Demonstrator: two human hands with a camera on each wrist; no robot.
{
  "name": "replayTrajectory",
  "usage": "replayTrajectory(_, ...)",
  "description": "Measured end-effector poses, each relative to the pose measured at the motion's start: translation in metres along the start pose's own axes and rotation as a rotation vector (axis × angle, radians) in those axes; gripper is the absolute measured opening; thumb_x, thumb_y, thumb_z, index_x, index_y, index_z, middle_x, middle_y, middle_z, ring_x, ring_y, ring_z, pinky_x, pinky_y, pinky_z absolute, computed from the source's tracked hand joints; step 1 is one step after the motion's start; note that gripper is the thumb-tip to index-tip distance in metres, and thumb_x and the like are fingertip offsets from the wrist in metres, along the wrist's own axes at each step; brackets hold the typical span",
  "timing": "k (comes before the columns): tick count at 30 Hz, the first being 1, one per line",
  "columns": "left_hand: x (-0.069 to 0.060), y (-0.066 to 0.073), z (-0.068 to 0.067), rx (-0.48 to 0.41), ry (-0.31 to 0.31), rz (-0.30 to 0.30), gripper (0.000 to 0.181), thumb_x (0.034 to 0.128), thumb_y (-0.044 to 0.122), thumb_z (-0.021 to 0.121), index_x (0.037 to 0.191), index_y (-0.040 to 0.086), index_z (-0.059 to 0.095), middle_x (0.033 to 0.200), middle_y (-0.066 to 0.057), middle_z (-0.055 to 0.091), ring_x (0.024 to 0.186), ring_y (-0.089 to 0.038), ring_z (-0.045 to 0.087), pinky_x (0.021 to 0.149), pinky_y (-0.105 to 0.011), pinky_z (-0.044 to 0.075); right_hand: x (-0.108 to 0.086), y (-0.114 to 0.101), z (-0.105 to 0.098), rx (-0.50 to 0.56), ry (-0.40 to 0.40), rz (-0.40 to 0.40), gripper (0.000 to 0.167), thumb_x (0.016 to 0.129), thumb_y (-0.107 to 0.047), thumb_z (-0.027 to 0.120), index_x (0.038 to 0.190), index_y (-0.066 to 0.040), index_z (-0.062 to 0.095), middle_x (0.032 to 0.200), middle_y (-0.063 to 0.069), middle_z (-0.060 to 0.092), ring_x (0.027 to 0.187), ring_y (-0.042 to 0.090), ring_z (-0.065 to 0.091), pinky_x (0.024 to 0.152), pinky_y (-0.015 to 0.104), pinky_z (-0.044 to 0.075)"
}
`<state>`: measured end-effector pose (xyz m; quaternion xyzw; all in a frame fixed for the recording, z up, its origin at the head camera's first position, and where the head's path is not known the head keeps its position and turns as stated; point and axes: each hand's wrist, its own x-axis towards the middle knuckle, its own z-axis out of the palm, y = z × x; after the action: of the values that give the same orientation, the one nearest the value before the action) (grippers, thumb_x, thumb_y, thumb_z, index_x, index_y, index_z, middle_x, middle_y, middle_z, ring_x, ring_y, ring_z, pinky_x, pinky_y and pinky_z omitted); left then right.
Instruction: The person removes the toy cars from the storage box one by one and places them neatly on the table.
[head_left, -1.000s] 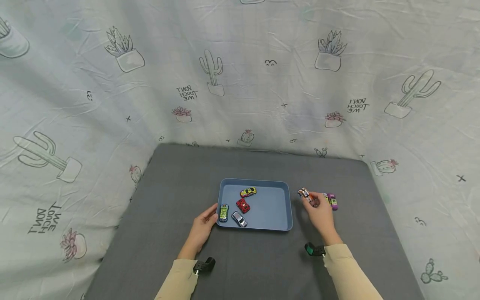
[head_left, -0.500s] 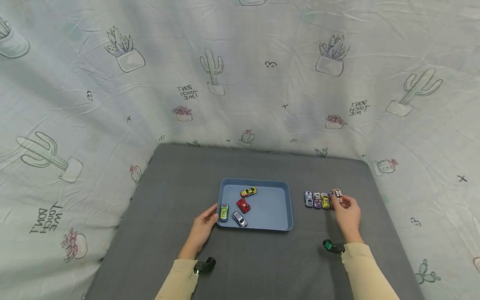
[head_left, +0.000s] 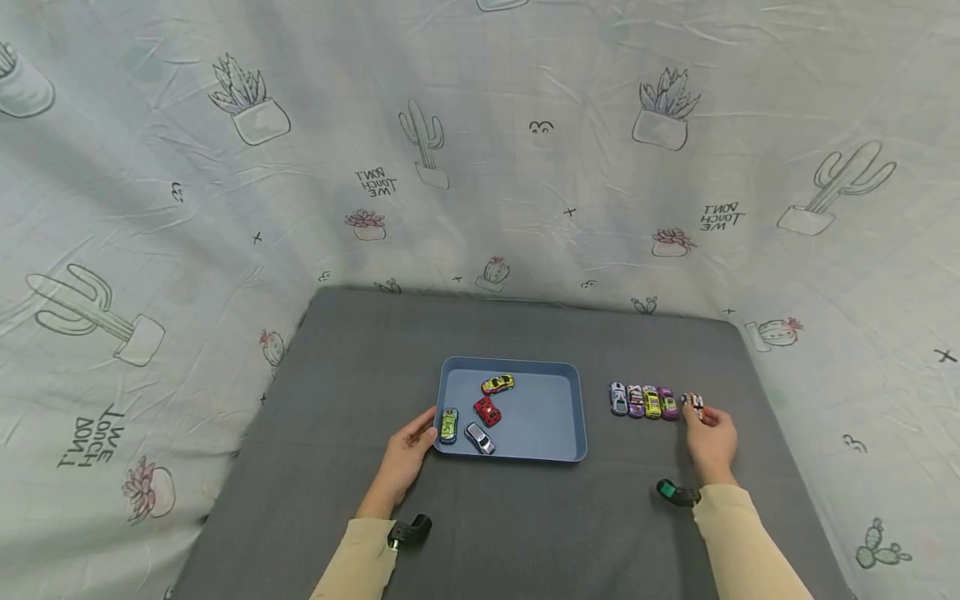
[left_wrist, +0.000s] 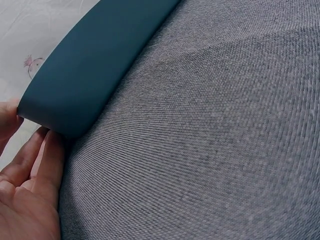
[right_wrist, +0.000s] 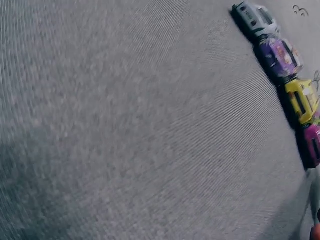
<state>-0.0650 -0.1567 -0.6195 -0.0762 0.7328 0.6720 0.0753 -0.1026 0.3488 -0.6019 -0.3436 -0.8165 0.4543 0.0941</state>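
Observation:
A blue tray (head_left: 532, 457) holds several toy cars: a yellow one (head_left: 498, 383), a red one (head_left: 487, 411), a green one (head_left: 448, 425) and a silver one (head_left: 480, 438). My left hand (head_left: 402, 457) grips the tray's left front corner; in the left wrist view the fingers (left_wrist: 49, 160) lie against the tray wall (left_wrist: 85, 65). My right hand (head_left: 711, 440) pinches an orange and white car (head_left: 693, 403) just right of a side-by-side row: silver (head_left: 618, 398), purple and white (head_left: 635, 401), yellow (head_left: 652, 402), purple (head_left: 668, 403). Only a fingertip shows in the right wrist view.
Grey cloth (head_left: 525, 525) covers the table. A pale curtain (head_left: 495, 167) with printed cacti stands behind it and along both sides. Black straps with small devices sit on both wrists.
My right hand has carried the orange and white car rightward, over the row of cars, and lowered it beside the row's right end. The left hand has stayed at the tray.

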Motion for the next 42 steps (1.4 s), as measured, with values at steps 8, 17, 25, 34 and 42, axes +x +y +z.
replayTrajectory(8, 0.0004, -0.0026, 0.0005, -0.006, -0.005, -0.005, 0.042, 0.0965, 0.023, 0.061, 0.138, 0.025, 0.056, 0.136, -0.002, 0.056, 0.127, -0.018, 0.049, 0.105, -0.039, 0.039, 0.001, 0.0026, 0.0038, -0.022, 0.019, -0.021, 0.053, 0.096, -0.036, 0.057, 0.127, 0.007, 0.051, 0.11, 0.018, 0.053, 0.093, 0.024, 0.048, 0.065, 0.026, 0.039)
replayTrajectory(17, 0.002, -0.0033, 0.0014, -0.002, -0.001, 0.016, 0.043, 0.0963, 0.022, 0.061, 0.139, 0.019, 0.055, 0.138, -0.007, 0.054, 0.128, -0.021, 0.048, 0.104, -0.033, 0.04, 0.0034, 0.0051, 0.0051, -0.047, 0.038, -0.058, 0.052, 0.096, -0.038, 0.055, 0.121, 0.007, 0.057, 0.111, 0.022, 0.055, 0.106, 0.035, 0.046, 0.078, 0.039, 0.036)
replayTrajectory(25, 0.0028, -0.003, 0.0016, -0.019, -0.004, 0.013, 0.042, 0.0969, 0.02, 0.061, 0.139, 0.018, 0.055, 0.138, -0.008, 0.054, 0.128, -0.021, 0.048, 0.105, -0.037, 0.038, 0.0028, 0.005, 0.0046, -0.04, 0.037, -0.072, 0.054, 0.096, -0.04, 0.054, 0.122, 0.007, 0.058, 0.113, 0.024, 0.056, 0.108, 0.037, 0.046, 0.08, 0.04, 0.037)
replayTrajectory(34, 0.002, -0.0023, 0.0016, -0.009, -0.001, 0.007, 0.041, 0.0969, 0.021, 0.061, 0.138, 0.022, 0.056, 0.137, -0.003, 0.055, 0.127, -0.017, 0.049, 0.105, -0.037, 0.039, 0.0006, 0.0032, 0.0033, -0.039, 0.02, -0.061, 0.056, 0.096, -0.041, 0.054, 0.124, 0.007, 0.057, 0.115, 0.025, 0.056, 0.111, 0.038, 0.045, 0.085, 0.046, 0.037)
replayTrajectory(42, 0.0026, -0.0022, 0.0014, -0.018, 0.005, 0.0, 0.04, 0.0979, 0.017, 0.059, 0.137, 0.024, 0.057, 0.136, -0.002, 0.055, 0.127, -0.016, 0.049, 0.106, -0.038, 0.038, 0.0025, 0.0038, 0.0044, -0.029, -0.005, -0.035, 0.058, 0.096, -0.043, 0.054, 0.127, 0.005, 0.056, 0.119, 0.023, 0.055, 0.111, 0.035, 0.047, 0.081, 0.041, 0.039)
